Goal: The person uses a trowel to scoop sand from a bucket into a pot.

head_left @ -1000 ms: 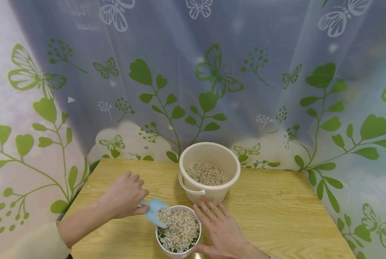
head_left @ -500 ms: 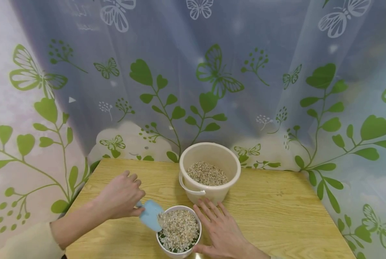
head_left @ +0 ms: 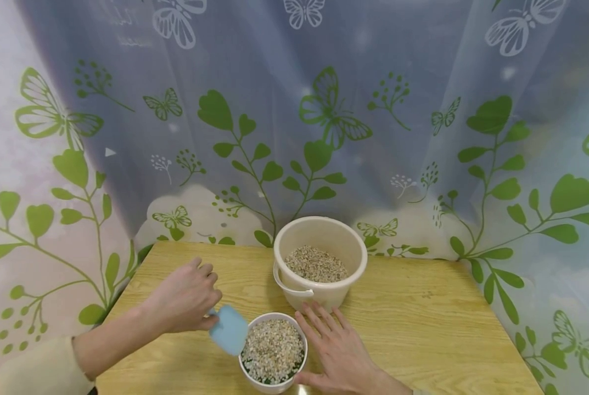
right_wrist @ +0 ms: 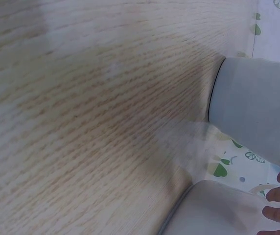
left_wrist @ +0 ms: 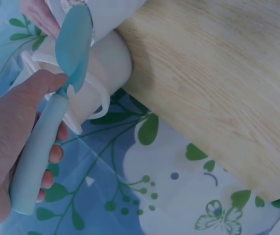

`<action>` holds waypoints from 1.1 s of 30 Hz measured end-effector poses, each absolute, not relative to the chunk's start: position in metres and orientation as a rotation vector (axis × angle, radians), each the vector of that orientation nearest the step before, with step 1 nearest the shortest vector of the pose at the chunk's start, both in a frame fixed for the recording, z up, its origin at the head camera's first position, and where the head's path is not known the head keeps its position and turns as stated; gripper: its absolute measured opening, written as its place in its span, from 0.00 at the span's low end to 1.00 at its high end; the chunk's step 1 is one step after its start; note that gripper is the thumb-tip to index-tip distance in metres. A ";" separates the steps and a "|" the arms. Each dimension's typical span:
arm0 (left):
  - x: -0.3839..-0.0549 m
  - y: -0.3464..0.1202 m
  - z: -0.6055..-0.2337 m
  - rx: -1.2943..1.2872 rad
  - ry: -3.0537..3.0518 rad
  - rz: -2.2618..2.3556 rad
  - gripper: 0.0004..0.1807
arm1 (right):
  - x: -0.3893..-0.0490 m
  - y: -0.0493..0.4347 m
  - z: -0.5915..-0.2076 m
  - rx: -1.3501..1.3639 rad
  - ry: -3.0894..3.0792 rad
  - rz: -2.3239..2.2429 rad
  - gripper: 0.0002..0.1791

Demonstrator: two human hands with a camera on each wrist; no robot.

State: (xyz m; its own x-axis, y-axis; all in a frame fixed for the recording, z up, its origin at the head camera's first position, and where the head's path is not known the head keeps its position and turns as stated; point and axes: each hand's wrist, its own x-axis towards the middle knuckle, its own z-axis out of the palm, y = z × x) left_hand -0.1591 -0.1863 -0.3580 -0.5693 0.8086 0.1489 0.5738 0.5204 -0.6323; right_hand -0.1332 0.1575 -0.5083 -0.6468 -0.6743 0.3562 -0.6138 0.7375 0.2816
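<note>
In the head view my left hand [head_left: 188,299] grips a light blue garden trowel [head_left: 229,331], its blade tilted at the left rim of a white pot [head_left: 245,374]. The left wrist view has the fingers curled round the handle of the trowel [left_wrist: 39,154] and the thumb near the neck. Pale gravel [head_left: 274,350] fills much of the pot, with some dark green showing at its edge. My right hand [head_left: 341,351] lies with fingers spread at the right of the pot, thumb by its rim. Its fingertips are close to the cream bucket [head_left: 320,299]; contact is unclear.
The cream bucket holds more gravel [head_left: 315,264] behind the pot, its white handle [head_left: 294,291] hanging down in front. Everything stands on a wooden table [head_left: 422,318]. A curtain [head_left: 254,137] with printed butterflies and leaves hangs at the table's back and sides.
The trowel has turned over and drawn back left, and the gravel on its blade has slid into the pot. My left hand shifted slightly left; the right hand stays put.
</note>
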 end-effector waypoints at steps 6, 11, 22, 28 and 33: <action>-0.159 -0.185 -0.354 -1.142 -2.327 0.749 0.30 | -0.134 0.157 -0.508 0.988 -2.516 -0.190 0.61; -0.158 -0.184 -0.353 -1.135 -2.331 0.761 0.30 | -0.133 0.157 -0.507 0.986 -2.518 -0.187 0.61; -0.159 -0.186 -0.363 -1.134 -2.330 0.736 0.29 | -0.133 0.157 -0.507 0.986 -2.511 -0.179 0.61; -0.159 -0.188 -0.370 -1.132 -2.312 0.726 0.30 | -0.132 0.158 -0.507 0.984 -2.518 -0.176 0.62; -0.162 -0.189 -0.374 -1.126 -2.286 0.689 0.29 | -0.131 0.158 -0.506 0.975 -2.543 -0.170 0.62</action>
State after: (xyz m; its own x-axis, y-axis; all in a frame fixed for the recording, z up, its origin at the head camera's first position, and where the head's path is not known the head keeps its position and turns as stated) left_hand -0.1624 -0.1894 -0.3740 -0.5351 0.8187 0.2082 0.5674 0.5309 -0.6294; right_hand -0.1315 0.1582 -0.5056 -0.6716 -0.6629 0.3309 -0.6131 0.7480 0.2542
